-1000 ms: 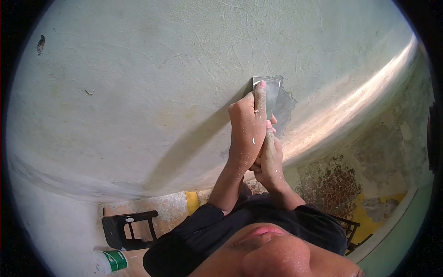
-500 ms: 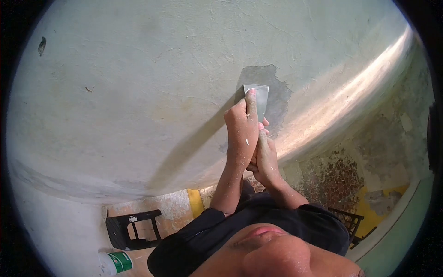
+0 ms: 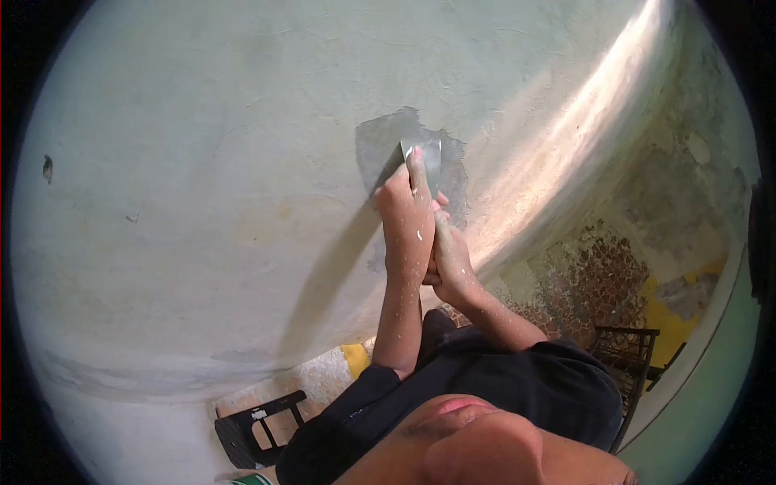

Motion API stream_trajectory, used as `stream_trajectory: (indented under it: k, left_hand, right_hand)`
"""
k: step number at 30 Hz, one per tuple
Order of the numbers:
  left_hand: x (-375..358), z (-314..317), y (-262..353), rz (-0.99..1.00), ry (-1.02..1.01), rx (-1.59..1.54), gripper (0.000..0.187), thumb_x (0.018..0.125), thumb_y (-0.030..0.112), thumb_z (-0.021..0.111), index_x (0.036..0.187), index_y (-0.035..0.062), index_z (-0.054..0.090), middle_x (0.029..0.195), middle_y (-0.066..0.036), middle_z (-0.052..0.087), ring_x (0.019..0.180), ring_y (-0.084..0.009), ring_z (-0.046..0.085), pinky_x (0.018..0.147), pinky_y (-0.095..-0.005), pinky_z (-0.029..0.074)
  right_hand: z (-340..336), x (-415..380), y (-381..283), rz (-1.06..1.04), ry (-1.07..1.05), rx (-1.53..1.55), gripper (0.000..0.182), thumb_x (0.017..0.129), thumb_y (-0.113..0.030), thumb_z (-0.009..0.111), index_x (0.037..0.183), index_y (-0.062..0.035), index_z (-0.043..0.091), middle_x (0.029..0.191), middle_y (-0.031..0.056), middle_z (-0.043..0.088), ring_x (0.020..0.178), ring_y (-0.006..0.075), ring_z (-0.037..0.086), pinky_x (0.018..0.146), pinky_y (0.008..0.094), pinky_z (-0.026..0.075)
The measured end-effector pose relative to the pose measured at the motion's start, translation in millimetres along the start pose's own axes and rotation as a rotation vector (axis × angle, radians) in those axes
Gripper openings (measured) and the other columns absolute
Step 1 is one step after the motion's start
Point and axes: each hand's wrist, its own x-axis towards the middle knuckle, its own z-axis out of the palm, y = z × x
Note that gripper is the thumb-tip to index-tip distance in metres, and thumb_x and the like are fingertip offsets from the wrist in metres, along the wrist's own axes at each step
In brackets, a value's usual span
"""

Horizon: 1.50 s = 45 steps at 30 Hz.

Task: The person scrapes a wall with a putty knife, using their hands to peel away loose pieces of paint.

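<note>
A scraper with a flat metal blade (image 3: 432, 166) is pressed to the pale wall (image 3: 259, 145), its edge pointing up. My left hand (image 3: 404, 202) is closed around it, with the thumb lying along the blade. Just below and to the right, my right hand (image 3: 454, 260) is closed too, its fingers wrapped about the lower part of the tool. Both hands hide the handle. Around the blade lies a darker grey patch (image 3: 380, 145) with a jagged edge. White flecks dot both forearms.
A black stool (image 3: 242, 436) stands at lower left, beside the green edge of a bucket (image 3: 252, 480). Dark rack-like furniture (image 3: 630, 356) is at lower right. Worn, patchy flooring (image 3: 598, 275) spreads behind my right arm; a bright strip of light crosses the wall.
My view has turned, so the wall marks sit lower and further left. Against the grey patch, the scraper has shifted right, and the patch looks wider. Both hands keep their hold.
</note>
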Motion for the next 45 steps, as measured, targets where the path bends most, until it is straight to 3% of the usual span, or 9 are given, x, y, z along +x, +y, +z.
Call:
stream_trajectory:
  k: [2, 6, 8, 24, 27, 33, 38, 40, 45]
  left_hand:
    - [-4, 5, -7, -0.012, -0.019, 0.022, 0.058, 0.11, 0.041, 0.042, 0.085, -0.0066, 0.064, 0.061, -0.013, 0.066, 0.048, -0.0186, 0.066, 0.044, -0.0319, 0.051]
    - [-9, 5, -8, 0.017, -0.018, 0.028, 0.041, 0.11, 0.027, 0.045, 0.09, -0.0044, 0.063, 0.065, -0.014, 0.068, 0.051, -0.0195, 0.068, 0.045, -0.0329, 0.052]
    - [-9, 4, -2, -0.018, -0.01, -0.011, 0.038, 0.11, 0.026, 0.046, 0.094, -0.0048, 0.062, 0.068, -0.014, 0.069, 0.051, -0.0183, 0.068, 0.046, -0.0324, 0.053]
    - [8, 15, 24, 0.007, -0.01, 0.089, 0.039, 0.11, 0.026, 0.048, 0.092, -0.005, 0.064, 0.065, -0.014, 0.069, 0.048, -0.0189, 0.068, 0.044, -0.0314, 0.053]
    - [14, 18, 29, 0.02, -0.013, 0.123, 0.04, 0.109, 0.027, 0.048, 0.092, -0.0048, 0.064, 0.065, -0.015, 0.069, 0.049, -0.0199, 0.069, 0.044, -0.0323, 0.053]
    - [35, 39, 51, 0.181, -0.023, 0.123, 0.041, 0.11, 0.029, 0.047, 0.093, -0.0026, 0.066, 0.063, -0.014, 0.069, 0.052, -0.0225, 0.07, 0.045, -0.034, 0.052]
    - [23, 46, 23, 0.122, -0.085, 0.137, 0.043, 0.11, 0.03, 0.045, 0.088, -0.0023, 0.063, 0.062, -0.015, 0.068, 0.054, -0.0241, 0.071, 0.047, -0.037, 0.052]
    - [15, 48, -3, 0.072, -0.098, 0.142, 0.045, 0.11, 0.03, 0.044, 0.086, -0.003, 0.062, 0.062, -0.016, 0.068, 0.056, -0.027, 0.071, 0.051, -0.0392, 0.052]
    - [-8, 43, -51, -0.023, -0.128, 0.169, 0.045, 0.11, 0.03, 0.044, 0.084, -0.0035, 0.06, 0.066, -0.019, 0.069, 0.06, -0.0292, 0.071, 0.056, -0.0404, 0.052]
  right_hand:
    - [-10, 0, 3, 0.082, -0.01, 0.013, 0.042, 0.108, -0.052, 0.039, 0.089, -0.0178, 0.051, 0.053, -0.0083, 0.036, 0.036, 0.0049, 0.028, 0.034, 0.0245, 0.016]
    - [-7, -5, -1, 0.117, 0.025, 0.039, 0.041, 0.109, -0.05, 0.037, 0.089, -0.018, 0.051, 0.053, -0.008, 0.036, 0.036, 0.0055, 0.027, 0.034, 0.0245, 0.016]
    - [-2, -9, -9, 0.128, -0.018, 0.041, 0.049, 0.107, -0.057, 0.041, 0.081, -0.0166, 0.05, 0.055, -0.0069, 0.041, 0.038, 0.0055, 0.033, 0.036, 0.0229, 0.021]
    - [3, -3, -31, 0.087, -0.071, 0.093, 0.045, 0.107, -0.053, 0.044, 0.082, -0.0162, 0.05, 0.056, -0.0082, 0.042, 0.039, 0.0048, 0.034, 0.035, 0.0234, 0.024]
    - [13, -1, -43, 0.092, 0.028, 0.067, 0.046, 0.107, -0.053, 0.045, 0.079, -0.0167, 0.05, 0.054, -0.0083, 0.041, 0.038, 0.0053, 0.034, 0.035, 0.0234, 0.023]
    - [3, 26, -64, -0.09, -0.04, 0.087, 0.047, 0.106, -0.055, 0.046, 0.079, -0.017, 0.051, 0.053, -0.0085, 0.038, 0.037, 0.0051, 0.031, 0.035, 0.024, 0.019]
    - [-20, 22, -45, -0.078, -0.02, 0.07, 0.045, 0.105, -0.055, 0.046, 0.08, -0.0181, 0.05, 0.054, -0.0094, 0.037, 0.037, 0.0049, 0.03, 0.036, 0.0237, 0.02]
    - [-28, 15, -32, 0.036, 0.095, 0.038, 0.044, 0.104, -0.056, 0.046, 0.082, -0.0188, 0.049, 0.055, -0.0095, 0.038, 0.038, 0.0049, 0.031, 0.036, 0.0236, 0.021]
    - [-59, 12, 9, 0.158, 0.095, 0.023, 0.043, 0.103, -0.058, 0.044, 0.086, -0.0187, 0.048, 0.057, -0.0088, 0.04, 0.04, 0.0056, 0.034, 0.037, 0.0233, 0.023]
